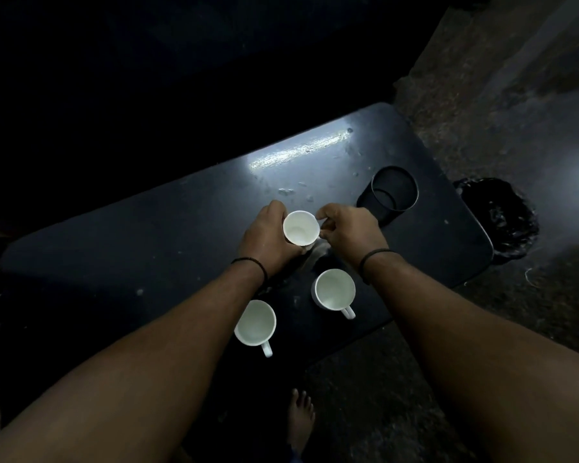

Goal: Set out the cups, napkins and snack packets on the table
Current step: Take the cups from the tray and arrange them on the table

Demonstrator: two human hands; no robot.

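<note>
Three white cups are on or over a dark table [147,248]. My left hand [268,242] wraps around the body of the farthest white cup [300,227], near the table's middle. My right hand [351,228] pinches that cup's right side, where its handle is hidden by my fingers. A second white cup [334,289] stands closer to me, handle pointing toward the near edge. The third white cup [255,324] stands near the front edge, handle also toward me. No napkins or snack packets are visible.
A black cylindrical holder [390,193] lies tilted on the table's right part, just beyond my right hand. A dark round object [502,215] sits on the floor right of the table. My bare foot [301,419] is on the floor below the near edge. The scene is very dim.
</note>
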